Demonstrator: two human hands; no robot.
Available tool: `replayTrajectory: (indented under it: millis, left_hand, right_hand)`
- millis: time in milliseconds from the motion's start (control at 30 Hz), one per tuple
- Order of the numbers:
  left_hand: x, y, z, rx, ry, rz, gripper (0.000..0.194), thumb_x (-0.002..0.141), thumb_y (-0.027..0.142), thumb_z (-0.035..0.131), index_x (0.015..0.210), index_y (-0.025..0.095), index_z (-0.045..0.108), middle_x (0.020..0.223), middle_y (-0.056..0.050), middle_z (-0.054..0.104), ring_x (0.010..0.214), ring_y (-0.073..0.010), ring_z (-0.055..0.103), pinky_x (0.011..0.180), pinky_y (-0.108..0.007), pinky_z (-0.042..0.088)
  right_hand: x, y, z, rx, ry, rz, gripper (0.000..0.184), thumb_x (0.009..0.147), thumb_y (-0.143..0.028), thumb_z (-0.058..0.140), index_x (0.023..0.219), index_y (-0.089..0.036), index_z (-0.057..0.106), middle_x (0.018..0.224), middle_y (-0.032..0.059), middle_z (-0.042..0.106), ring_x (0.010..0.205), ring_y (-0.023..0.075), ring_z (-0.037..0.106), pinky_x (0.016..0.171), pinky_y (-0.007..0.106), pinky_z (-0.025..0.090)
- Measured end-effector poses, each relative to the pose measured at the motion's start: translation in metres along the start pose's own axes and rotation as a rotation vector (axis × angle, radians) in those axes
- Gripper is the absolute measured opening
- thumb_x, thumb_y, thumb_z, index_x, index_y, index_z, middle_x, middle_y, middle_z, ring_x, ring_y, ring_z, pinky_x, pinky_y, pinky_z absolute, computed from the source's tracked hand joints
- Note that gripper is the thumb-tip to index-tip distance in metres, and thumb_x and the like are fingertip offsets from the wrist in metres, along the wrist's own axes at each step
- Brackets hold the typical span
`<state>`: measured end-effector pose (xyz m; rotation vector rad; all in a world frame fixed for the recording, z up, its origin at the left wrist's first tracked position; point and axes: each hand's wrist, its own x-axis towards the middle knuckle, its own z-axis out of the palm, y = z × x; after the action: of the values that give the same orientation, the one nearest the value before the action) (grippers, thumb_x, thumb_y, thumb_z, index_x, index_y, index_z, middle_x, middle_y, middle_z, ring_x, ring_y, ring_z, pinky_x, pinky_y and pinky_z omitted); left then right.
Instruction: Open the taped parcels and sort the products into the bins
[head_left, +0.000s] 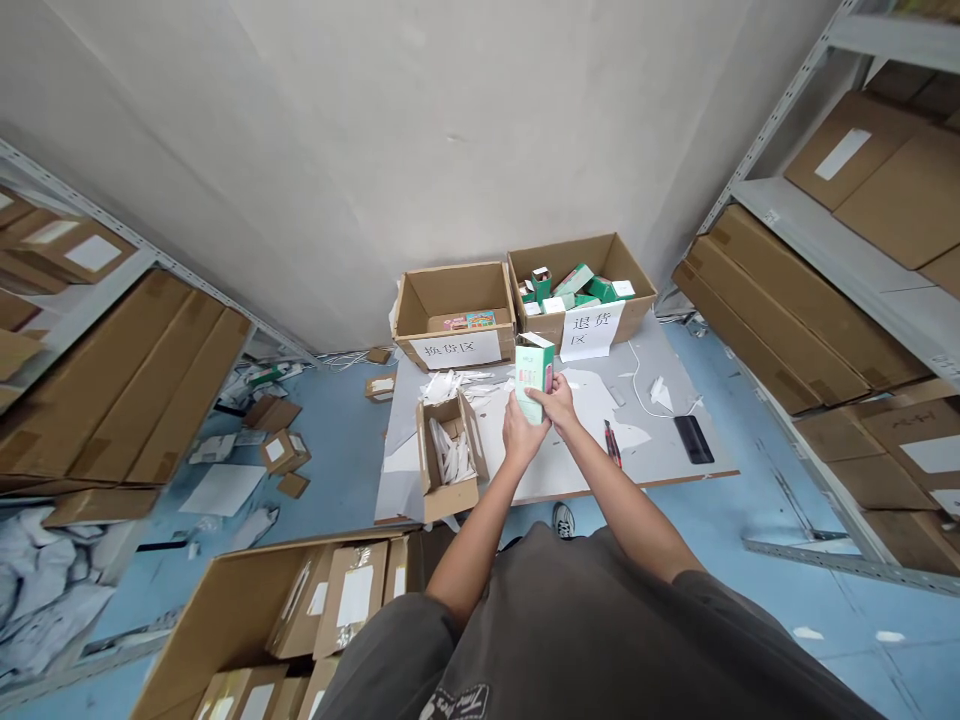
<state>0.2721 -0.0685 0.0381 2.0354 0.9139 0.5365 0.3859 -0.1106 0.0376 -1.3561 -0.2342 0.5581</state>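
Left hand (523, 432) and right hand (556, 403): fingers closed round a green box (529, 368), seemingly open-topped; cartons (450, 288) behind read "换货区", "退货区".

You held a pale green box (528, 368) with a pink-patched, darker green side. Your shirt (600, 620) was dark grey, your table (679, 377) light grey, the floor (330, 430) blue, and the knife (613, 444) red and black.

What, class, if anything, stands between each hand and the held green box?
Nothing visible does: the left hand and the right hand both grip the green box directly, around its lower part.
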Motion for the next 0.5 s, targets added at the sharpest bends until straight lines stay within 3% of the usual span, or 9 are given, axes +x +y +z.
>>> replayTrajectory:
  millis: [167, 333, 500]
  left_hand:
    - [0.016, -0.017, -0.009, -0.245, -0.043, -0.061, 0.096, 0.072, 0.041, 0.09, 0.154, 0.019, 0.045, 0.143, -0.019, 0.066, 0.129, -0.0379, 0.066, 0.106, -0.048, 0.052]
    - [0.028, -0.033, -0.029, -0.603, -0.241, -0.026, 0.09, 0.065, 0.041, 0.093, 0.143, 0.02, 0.054, 0.137, -0.012, 0.069, 0.124, -0.0311, 0.068, 0.106, -0.044, 0.054]
    - [0.032, -0.033, -0.035, -0.776, -0.445, -0.026, 0.092, 0.065, 0.042, 0.095, 0.145, 0.02, 0.056, 0.138, -0.013, 0.069, 0.124, -0.0309, 0.067, 0.102, -0.043, 0.057]
  right_hand:
    - [0.001, -0.007, -0.011, -0.073, -0.116, -0.042, 0.08, 0.057, -0.046, 0.099, 0.125, -0.026, 0.063, 0.133, 0.011, 0.073, 0.121, 0.0304, 0.07, 0.108, 0.047, 0.057]
    - [0.004, -0.023, -0.03, -0.097, -0.263, -0.034, 0.074, 0.063, -0.047, 0.098, 0.129, -0.027, 0.07, 0.14, 0.0099, 0.071, 0.135, 0.0323, 0.063, 0.118, 0.052, 0.048]
    - [0.0, -0.026, -0.028, -0.044, -0.386, 0.054, 0.061, 0.062, -0.044, 0.097, 0.116, -0.026, 0.073, 0.124, 0.0073, 0.078, 0.121, 0.0316, 0.069, 0.108, 0.05, 0.054]
